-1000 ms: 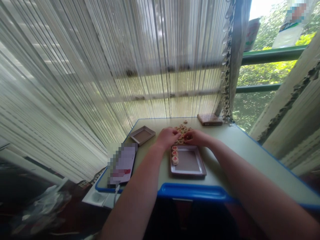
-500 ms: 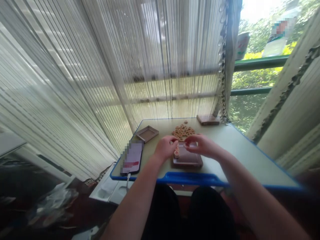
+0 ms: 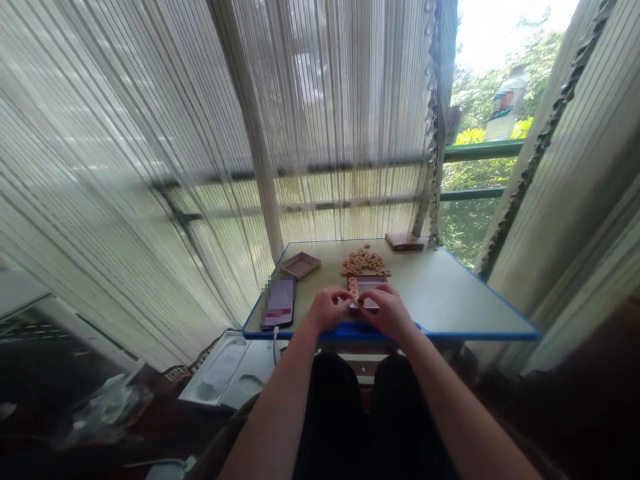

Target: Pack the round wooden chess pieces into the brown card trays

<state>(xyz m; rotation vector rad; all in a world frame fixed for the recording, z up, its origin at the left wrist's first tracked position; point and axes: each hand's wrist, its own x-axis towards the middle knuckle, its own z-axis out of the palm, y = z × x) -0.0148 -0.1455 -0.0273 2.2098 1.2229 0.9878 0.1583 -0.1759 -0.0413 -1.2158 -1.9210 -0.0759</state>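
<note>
My left hand (image 3: 327,311) and my right hand (image 3: 384,312) rest close together at the near end of a small square tray (image 3: 373,288) on the table (image 3: 440,293). A short column of round wooden game pieces with red marks (image 3: 353,288) lies along the tray's left side. My fingers are curled and pinched at the tray's near edge; what they hold is too small to make out. A heap of several loose round pieces (image 3: 364,263) lies on the table just beyond the tray.
A phone (image 3: 279,303) with a cable lies at the table's left front corner. A second empty square tray (image 3: 300,265) sits at the back left, a flat brown box (image 3: 404,241) at the back right. String curtains and a window surround the table.
Both hands drew back from the heap of pieces to the near part of the tray. The camera has pulled back and tilted, so the table looks smaller and my knees show.
</note>
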